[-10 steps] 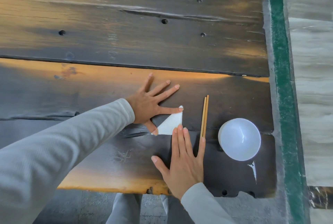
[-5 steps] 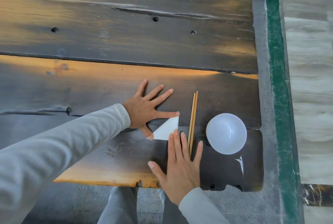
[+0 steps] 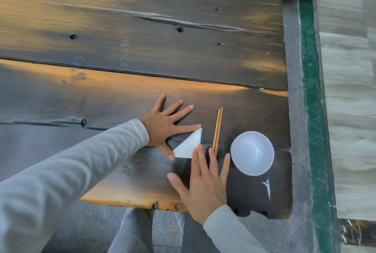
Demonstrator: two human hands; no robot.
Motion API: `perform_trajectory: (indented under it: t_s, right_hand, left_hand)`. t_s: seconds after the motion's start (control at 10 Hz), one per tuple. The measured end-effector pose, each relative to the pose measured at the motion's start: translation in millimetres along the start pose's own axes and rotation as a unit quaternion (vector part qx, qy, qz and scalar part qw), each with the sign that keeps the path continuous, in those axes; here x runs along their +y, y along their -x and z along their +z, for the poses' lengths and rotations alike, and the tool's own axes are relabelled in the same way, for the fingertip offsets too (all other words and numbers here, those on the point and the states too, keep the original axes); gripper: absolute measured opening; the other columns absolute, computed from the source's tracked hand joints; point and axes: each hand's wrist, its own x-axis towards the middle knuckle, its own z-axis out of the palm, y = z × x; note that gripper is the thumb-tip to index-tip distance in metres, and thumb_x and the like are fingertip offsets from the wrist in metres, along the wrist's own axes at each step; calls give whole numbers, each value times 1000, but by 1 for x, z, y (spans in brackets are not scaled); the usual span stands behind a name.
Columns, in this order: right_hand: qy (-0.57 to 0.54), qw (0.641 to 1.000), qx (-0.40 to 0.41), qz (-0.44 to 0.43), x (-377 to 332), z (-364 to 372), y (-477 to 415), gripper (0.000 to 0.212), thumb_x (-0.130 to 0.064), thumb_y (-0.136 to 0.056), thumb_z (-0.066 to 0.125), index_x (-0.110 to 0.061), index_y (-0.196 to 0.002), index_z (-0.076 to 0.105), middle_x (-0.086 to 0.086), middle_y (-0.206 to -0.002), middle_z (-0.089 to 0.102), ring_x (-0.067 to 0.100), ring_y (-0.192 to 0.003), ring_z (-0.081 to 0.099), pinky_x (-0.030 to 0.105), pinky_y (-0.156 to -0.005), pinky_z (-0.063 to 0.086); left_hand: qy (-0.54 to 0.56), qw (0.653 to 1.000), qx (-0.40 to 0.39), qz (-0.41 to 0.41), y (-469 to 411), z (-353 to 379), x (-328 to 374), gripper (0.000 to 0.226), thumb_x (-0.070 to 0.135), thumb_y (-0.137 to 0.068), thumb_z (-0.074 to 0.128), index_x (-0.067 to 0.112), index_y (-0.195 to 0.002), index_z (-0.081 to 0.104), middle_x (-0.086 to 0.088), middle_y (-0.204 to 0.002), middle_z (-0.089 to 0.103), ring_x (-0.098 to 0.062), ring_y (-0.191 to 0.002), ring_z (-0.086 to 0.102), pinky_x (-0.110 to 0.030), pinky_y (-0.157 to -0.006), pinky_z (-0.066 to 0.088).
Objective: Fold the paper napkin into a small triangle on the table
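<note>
So here's my view from the head cam: the paper napkin (image 3: 188, 145) is already down to a small white triangle, lying flat on the dark wooden worktop (image 3: 142, 39) near the front edge, right between both hands.

The left hand (image 3: 162, 124) is flat on the wood with its fingers (image 3: 179, 108) spread wide and straight, not gripping anything. The index tip sits right at the top corner of the triangle and the thumb tip is at the lower left corner, so the long slanted edge runs between them.

The right hand (image 3: 203, 183) is flat too, with straight fingers (image 3: 201, 161) pointing away from me. The first two fingertips touch the napkin's lower right corner. The next finger lies over the near end of the pair of wooden chopsticks (image 3: 218, 128), which lie side by side just right of the napkin. I can't tell if it's actually pressing on them.

A white bowl (image 3: 252, 153) sits upright just right of the chopsticks, and the little finger is close to its rim but not touching.

Both sleeves are light grey. A green strip (image 3: 309, 89) runs along the floor past the worktop's right end.
</note>
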Motion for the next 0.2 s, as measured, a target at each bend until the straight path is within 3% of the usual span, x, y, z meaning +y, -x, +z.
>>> perform_trajectory:
  t_s: [0.1,0.2]
  right_hand:
    - [-23,1000,-19,9,-2,-15,-3,100,-80,-93,10,-5,-153,41,11,-162,37,35,-149,32,64,-119,-6]
    - [-28,999,-27,-13,4,-41,-18,101,-82,-87,0,-15,-162,12,4,-171,5,27,-156,6,56,-119,-18]
  left_hand:
    - [5,999,-6,-39,15,-8,1,109,96,-69,26,47,-145,-34,-9,-168,-20,-39,-154,-8,-76,-114,4]
    - [30,993,2,-111,36,-28,-3,99,90,-76,16,41,-153,-22,-6,-168,-19,-32,-155,-10,-73,-116,2]
